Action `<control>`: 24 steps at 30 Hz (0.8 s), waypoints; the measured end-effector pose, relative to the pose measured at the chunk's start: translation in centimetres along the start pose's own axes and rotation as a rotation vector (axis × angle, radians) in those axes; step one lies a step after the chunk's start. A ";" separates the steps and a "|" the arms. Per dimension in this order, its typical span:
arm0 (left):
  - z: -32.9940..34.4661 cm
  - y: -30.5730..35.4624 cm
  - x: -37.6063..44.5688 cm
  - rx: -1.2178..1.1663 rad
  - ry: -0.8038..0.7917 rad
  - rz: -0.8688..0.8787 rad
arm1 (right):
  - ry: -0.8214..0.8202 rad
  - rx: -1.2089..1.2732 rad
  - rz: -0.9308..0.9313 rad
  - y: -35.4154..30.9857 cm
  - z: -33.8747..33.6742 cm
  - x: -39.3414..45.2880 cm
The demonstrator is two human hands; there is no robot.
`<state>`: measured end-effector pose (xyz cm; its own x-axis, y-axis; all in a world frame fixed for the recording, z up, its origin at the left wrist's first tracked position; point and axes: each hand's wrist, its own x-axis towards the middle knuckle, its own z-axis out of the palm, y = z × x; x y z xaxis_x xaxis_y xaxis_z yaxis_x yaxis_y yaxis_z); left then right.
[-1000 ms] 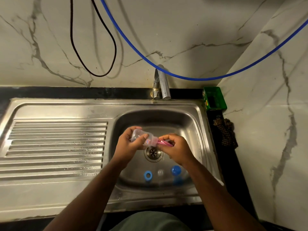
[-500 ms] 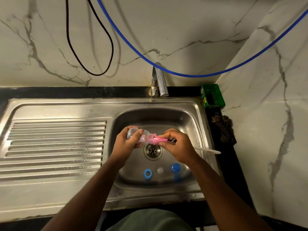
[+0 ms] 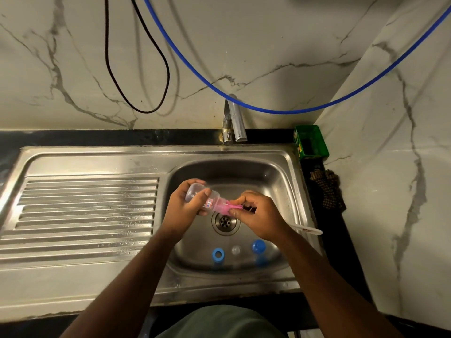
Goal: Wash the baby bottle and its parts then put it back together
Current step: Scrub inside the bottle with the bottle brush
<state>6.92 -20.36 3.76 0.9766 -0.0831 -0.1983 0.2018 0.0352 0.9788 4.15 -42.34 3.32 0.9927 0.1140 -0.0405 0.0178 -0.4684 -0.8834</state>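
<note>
Nearest the viewer, below both hands, three small bottle parts lie on the floor of the steel sink (image 3: pixel 288 167): a blue ring (image 3: pixel 218 254) below the left hand, a clear teat (image 3: pixel 236 250) between the hands, and a blue cap (image 3: pixel 258 246) below the right wrist. All three look light and wet, so they would likely slide on the steel; the ring is best pinched by its rim.

Above them, the left hand (image 3: pixel 188 211) curls its fingers and thumb around a small clear baby bottle (image 3: pixel 202 195), held tilted over the drain (image 3: pixel 225 222) with its mouth toward the right hand. The bottle looks like thin, stiff plastic, light and probably slippery when wet; a wrap around the middle of its body, as here, seems the surest hold. The right hand (image 3: pixel 258 214) pinches a pink bottle brush (image 3: pixel 225 208) close to its head, which sits at or just inside the bottle mouth. Its pale handle (image 3: pixel 308 230) sticks out past the right wrist.

How deep the bristles reach cannot be told; fingers and the clear wall blur that spot. Most of the brush stem is hidden by the right hand.

Beyond the hands stands the tap (image 3: pixel 234 120); no running water can be made out. To the far right of it sits a green box (image 3: pixel 311 142), and a dark scrubbing cloth (image 3: pixel 327 189) lies right of the right hand.
</note>
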 end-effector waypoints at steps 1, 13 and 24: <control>0.1 0.1 0.1 -0.013 0.025 0.007 | 0.014 -0.039 -0.045 -0.2 0.0 0.0; 0.9 0.5 -0.2 -0.061 -0.030 0.048 | 0.087 0.160 0.191 -2.6 -0.2 0.8; 0.7 0.4 0.5 -0.106 0.010 -0.064 | -0.004 -0.329 -0.104 -1.8 -1.8 0.6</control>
<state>7.46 -21.13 4.07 0.9620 -0.0788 -0.2615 0.2702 0.1353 0.9533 4.89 -42.96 5.73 0.9831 0.1791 0.0392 0.1569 -0.7116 -0.6848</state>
